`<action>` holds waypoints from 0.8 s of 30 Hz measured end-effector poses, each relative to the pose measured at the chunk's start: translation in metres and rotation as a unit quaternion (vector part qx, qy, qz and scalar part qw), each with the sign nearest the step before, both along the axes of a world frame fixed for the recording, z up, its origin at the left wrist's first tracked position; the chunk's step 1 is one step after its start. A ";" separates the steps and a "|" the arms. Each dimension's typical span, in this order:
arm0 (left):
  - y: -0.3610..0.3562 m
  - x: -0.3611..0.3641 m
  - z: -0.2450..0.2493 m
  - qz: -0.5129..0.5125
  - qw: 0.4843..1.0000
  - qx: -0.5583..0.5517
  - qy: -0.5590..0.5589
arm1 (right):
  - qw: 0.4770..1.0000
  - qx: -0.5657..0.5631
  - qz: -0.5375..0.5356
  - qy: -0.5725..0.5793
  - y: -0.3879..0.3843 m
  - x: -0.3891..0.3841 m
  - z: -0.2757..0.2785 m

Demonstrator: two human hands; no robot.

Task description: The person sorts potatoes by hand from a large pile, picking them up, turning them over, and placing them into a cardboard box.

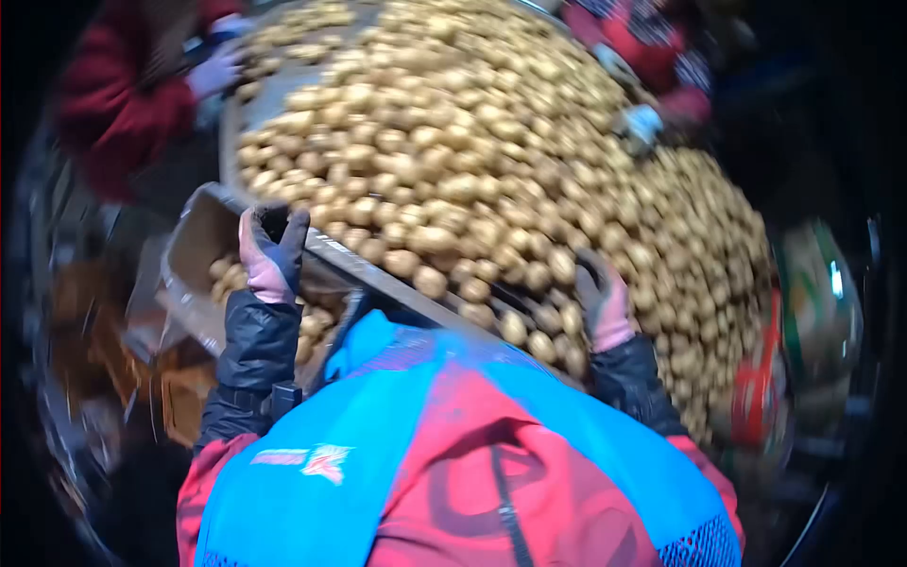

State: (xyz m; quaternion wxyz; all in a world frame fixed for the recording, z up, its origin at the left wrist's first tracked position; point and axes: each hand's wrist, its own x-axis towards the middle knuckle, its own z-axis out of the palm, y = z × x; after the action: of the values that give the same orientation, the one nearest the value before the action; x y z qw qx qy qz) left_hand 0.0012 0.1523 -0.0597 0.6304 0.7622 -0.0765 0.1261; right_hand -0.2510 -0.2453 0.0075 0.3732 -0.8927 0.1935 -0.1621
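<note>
Some potatoes (pixel 310 326) fill part of the bin (pixel 196 236); many more cover the counter (pixel 378 278). Left hand (pixel 274 260) nears the bin, right hand (pixel 609 307) touches potatoes; I can't tell either grip.

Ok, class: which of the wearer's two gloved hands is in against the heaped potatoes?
The right hand, its dark fingers among the potatoes; the left hand is at the bin.

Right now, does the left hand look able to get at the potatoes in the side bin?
Probably yes: the left hand looks close to the potatoes in the open-topped side bin, with nothing visible in between, though its height is hard to judge.
</note>
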 end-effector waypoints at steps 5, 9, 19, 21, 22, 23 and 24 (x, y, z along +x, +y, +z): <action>-0.071 -0.024 -0.026 -0.178 0.961 0.199 -0.071 | 0.923 -0.337 0.017 0.186 0.003 -0.076 -0.017; -0.080 -0.031 -0.005 -0.209 0.911 0.349 -0.072 | 0.918 -0.281 0.034 0.278 0.038 -0.024 -0.009; -0.084 -0.027 -0.004 -0.226 0.901 0.362 -0.079 | 0.881 -0.362 0.114 0.282 0.040 0.088 -0.057; -0.084 -0.029 -0.001 -0.217 0.903 0.362 -0.078 | 0.888 -0.351 0.121 0.272 0.039 0.094 -0.061; -0.084 -0.029 -0.003 -0.216 0.906 0.356 -0.077 | 0.891 -0.352 0.121 0.261 0.038 0.094 -0.063; -0.084 -0.028 -0.005 -0.214 0.907 0.355 -0.077 | 0.881 -0.364 0.119 0.279 0.039 0.097 -0.064; -0.085 -0.029 -0.004 -0.210 0.910 0.351 -0.074 | 0.890 -0.313 0.131 0.304 0.042 0.102 -0.050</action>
State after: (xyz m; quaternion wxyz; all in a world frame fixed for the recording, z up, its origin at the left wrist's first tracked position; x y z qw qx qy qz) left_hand -0.0282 0.0677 -0.0640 0.3271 0.8890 -0.3203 0.0120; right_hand -0.1487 -0.2034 -0.0425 0.0152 -0.9861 0.1181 0.1157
